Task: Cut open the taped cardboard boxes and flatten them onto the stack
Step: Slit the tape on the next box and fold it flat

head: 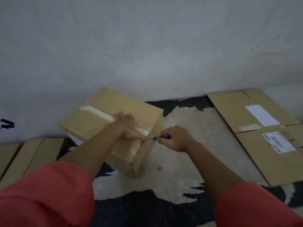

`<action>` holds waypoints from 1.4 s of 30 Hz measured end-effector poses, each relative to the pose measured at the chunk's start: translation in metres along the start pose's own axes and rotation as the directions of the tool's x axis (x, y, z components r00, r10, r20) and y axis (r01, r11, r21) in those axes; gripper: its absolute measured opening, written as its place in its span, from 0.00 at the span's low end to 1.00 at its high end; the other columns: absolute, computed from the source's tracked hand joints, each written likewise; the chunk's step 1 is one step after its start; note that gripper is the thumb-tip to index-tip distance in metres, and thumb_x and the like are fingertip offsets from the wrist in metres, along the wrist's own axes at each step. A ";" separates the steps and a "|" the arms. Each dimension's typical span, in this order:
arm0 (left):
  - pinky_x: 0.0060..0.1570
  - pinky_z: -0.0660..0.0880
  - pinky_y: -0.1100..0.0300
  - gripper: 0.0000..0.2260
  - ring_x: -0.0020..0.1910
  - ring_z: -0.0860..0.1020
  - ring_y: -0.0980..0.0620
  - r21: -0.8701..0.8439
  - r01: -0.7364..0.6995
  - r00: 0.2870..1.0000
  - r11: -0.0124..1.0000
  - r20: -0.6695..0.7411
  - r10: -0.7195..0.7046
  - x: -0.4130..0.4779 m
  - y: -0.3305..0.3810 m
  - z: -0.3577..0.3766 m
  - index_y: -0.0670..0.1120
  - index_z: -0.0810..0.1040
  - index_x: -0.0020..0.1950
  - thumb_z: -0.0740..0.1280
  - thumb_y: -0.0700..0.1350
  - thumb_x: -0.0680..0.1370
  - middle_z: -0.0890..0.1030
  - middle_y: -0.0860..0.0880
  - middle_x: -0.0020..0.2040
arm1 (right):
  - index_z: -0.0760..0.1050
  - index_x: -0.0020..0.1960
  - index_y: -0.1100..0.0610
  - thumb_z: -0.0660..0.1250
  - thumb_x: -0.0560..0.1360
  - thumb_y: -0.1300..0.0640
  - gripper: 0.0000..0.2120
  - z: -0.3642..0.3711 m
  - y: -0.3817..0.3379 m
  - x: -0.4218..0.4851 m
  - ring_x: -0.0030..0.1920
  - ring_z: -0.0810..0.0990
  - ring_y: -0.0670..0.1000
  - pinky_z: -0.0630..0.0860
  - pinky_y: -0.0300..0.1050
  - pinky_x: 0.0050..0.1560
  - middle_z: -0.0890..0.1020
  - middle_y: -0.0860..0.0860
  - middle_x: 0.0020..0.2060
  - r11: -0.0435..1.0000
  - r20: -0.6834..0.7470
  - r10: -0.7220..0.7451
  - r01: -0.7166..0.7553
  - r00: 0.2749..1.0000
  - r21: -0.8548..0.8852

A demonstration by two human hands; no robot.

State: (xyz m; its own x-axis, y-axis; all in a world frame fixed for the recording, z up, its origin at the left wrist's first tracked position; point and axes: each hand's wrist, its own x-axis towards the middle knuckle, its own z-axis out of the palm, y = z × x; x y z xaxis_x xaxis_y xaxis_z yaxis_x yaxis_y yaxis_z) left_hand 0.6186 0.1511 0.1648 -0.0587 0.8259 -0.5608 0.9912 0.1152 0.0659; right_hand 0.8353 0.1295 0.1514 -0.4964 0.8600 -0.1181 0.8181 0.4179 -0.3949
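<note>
Work on this box looks barely begun. Tape (96, 112) runs unbroken, as far as I can see, along the top seam of the cardboard box (144, 115) lying under the left hand (127, 126), so the cut is not yet made. Out past the right hand (176, 139), on the side away from the box, flattened boxes (246, 122) lie on the floor (188, 169) with labels up. I'd take that for the stack, so some cartons are done. Beyond the left sleeve (45, 194) sit other boxes (32, 153); whether those are sealed I can't tell. What's left here, I'd judge: slit this seam, fold the box flat, carry it over.

The left arm reaches forward, its hand laid flat on the lid, fingers straight across the tape and thumb stretched back toward the near edge, pressing the box steady. The right hand is curled tight round a blue-handled cutter (161, 137), knuckles up. The blade points toward the left thumb and meets the tape's end at the box's edge, between the two hands. That thumb sits very near the blade.
</note>
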 end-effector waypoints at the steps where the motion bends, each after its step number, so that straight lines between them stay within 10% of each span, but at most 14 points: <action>1: 0.71 0.50 0.34 0.74 0.75 0.37 0.33 0.003 -0.001 1.000 1.000 -0.005 0.001 0.000 -0.001 0.000 0.42 0.36 0.78 0.65 0.74 0.43 0.40 0.36 0.78 | 0.80 0.43 0.53 0.62 0.76 0.45 0.14 0.000 0.001 0.000 0.31 0.70 0.47 0.71 0.45 0.37 0.72 0.46 0.27 1.000 0.000 0.001 -0.001 1.000 0.003; 22: 0.66 0.64 0.37 0.53 0.73 0.52 0.39 -0.089 -0.124 0.979 0.988 -0.174 0.107 -0.034 -0.009 0.009 0.50 0.61 0.71 0.70 0.70 0.51 0.55 0.48 0.74 | 0.78 0.40 0.51 0.63 0.76 0.46 0.11 0.016 0.000 -0.007 0.29 0.69 0.45 0.63 0.40 0.32 0.70 0.44 0.26 0.998 -0.047 -0.037 0.039 0.998 0.054; 42: 0.69 0.49 0.28 0.58 0.76 0.35 0.38 0.016 -0.059 0.996 0.998 -0.070 0.060 -0.042 0.000 0.006 0.52 0.35 0.78 0.72 0.69 0.64 0.33 0.46 0.78 | 0.76 0.47 0.49 0.48 0.74 0.38 0.22 0.015 0.014 0.012 0.33 0.73 0.49 0.69 0.44 0.34 0.80 0.48 0.36 0.937 -0.140 -0.214 0.163 0.967 -0.310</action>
State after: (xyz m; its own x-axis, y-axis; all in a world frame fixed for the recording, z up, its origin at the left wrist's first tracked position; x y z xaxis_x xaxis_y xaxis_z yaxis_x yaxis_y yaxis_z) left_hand 0.6216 0.1126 0.1833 -0.0069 0.8679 -0.4967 0.9946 0.0572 0.0862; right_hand 0.8361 0.1411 0.1304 -0.6145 0.7828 0.0983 0.7755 0.6222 -0.1071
